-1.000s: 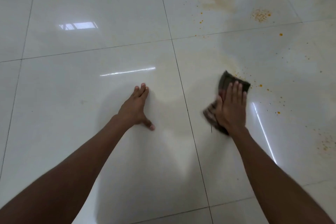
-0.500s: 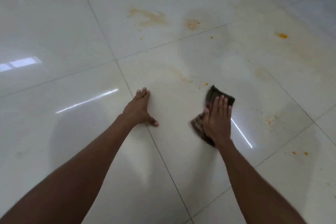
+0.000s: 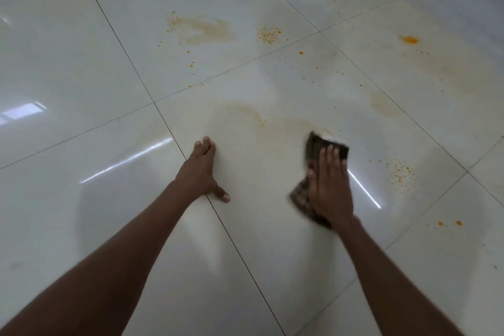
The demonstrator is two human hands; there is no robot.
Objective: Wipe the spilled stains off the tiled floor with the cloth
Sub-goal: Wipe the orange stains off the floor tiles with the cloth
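Observation:
A dark brown cloth (image 3: 315,146) lies flat on the glossy white tiled floor (image 3: 81,63). My right hand (image 3: 330,185) presses on it with straight fingers, so only its far corner and its left edge show. My left hand (image 3: 203,172) rests flat on the floor to the left, fingers together and thumb spread, across a grout line. A faint tan smear (image 3: 245,114) curves just beyond the cloth. Farther off lie a larger tan stain (image 3: 204,28), an orange speckled patch (image 3: 268,34) and an orange blob (image 3: 409,40).
More orange specks (image 3: 401,173) are scattered right of the cloth, with two small drops (image 3: 450,223) nearer me. A pale tan patch (image 3: 381,103) sits at the right. Bright light reflections streak the tiles at the left and beside my right hand.
The view has swung, so the far stains sit more central now. My right hand and the cloth have slid a little to the right over the smear. My left hand stays planted.

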